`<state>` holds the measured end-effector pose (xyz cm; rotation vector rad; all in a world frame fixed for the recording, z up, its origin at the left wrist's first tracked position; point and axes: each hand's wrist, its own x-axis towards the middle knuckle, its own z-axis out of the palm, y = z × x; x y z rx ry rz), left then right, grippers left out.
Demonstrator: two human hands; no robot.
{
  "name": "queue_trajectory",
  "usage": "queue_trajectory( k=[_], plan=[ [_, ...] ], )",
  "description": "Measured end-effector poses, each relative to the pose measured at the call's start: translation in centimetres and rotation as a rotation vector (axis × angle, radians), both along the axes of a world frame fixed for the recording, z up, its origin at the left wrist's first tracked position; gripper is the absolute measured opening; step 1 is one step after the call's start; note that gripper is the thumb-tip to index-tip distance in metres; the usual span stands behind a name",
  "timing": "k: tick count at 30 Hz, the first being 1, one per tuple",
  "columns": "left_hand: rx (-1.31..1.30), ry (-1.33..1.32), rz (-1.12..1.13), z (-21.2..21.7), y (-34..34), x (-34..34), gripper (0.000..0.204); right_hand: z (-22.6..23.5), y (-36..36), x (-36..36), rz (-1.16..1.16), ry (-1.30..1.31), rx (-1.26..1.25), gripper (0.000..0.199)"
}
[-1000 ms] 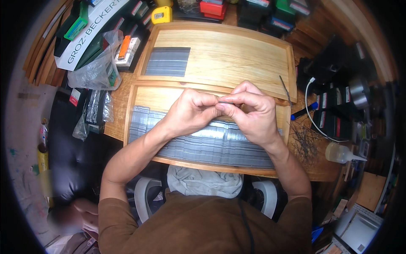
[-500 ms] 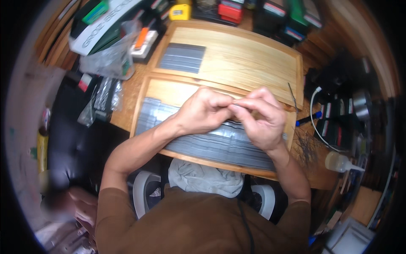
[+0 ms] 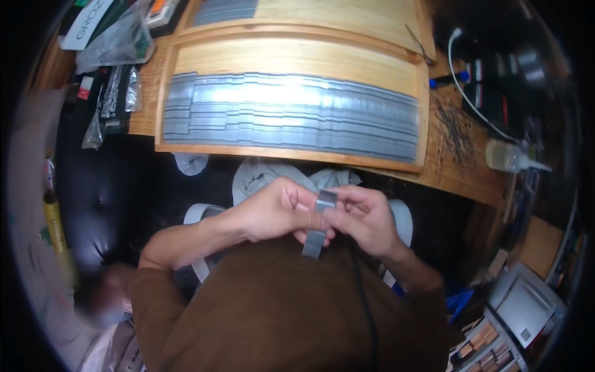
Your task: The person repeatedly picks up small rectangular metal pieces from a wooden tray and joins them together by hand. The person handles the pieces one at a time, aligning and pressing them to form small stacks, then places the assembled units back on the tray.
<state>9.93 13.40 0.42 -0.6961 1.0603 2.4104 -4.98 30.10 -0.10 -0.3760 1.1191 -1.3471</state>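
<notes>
Close to my torso, a narrow stack of thin grey metal strips (image 3: 313, 243) is pinched between my hands. The fingers of my left hand (image 3: 279, 214) close around its middle. My right hand (image 3: 365, 223) grips the upper part with thumb and fingers. Beyond them lies a shallow wooden tray (image 3: 279, 156), its front part lined with overlapping rows of flat grey metal pieces (image 3: 260, 118). A second wooden tray section (image 3: 347, 20) adjoins it at the far side, with a smaller grey block of pieces (image 3: 223, 11) at its left.
A light grey cloth (image 3: 254, 177) lies between my hands and the tray. On the wooden table's right are thin dark needle-like pieces (image 3: 455, 133), a blue marker (image 3: 449, 80), a white cable (image 3: 458, 111) and a plastic squeeze bottle (image 3: 505, 156). Plastic bags (image 3: 118, 46) lie at far left.
Both hands have come back from over the tray to near my torso, where the metal strips now show between them. The view has tilted down, uncovering the rows in the tray.
</notes>
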Motion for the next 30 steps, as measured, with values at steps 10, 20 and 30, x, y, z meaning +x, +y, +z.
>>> queue_trajectory(
  k=[10, 20, 30],
  plan=[
    [-0.045, 0.046, 0.061, -6.2, -0.9, -2.0, 0.021, -7.2, -1.4, 1.0, -0.293, -0.070, 0.047, 0.020],
    [-0.823, 0.244, 0.159, -4.4, 0.8, 2.8, 0.010, -5.7, -2.2, 2.3, -0.118, 0.480, -0.240, 0.017],
    [-1.113, 0.355, 0.409, -5.8, 2.8, 4.6, 0.021, -5.2, -4.0, 2.4, -0.002, 0.569, -0.321, 0.015]
  ],
)
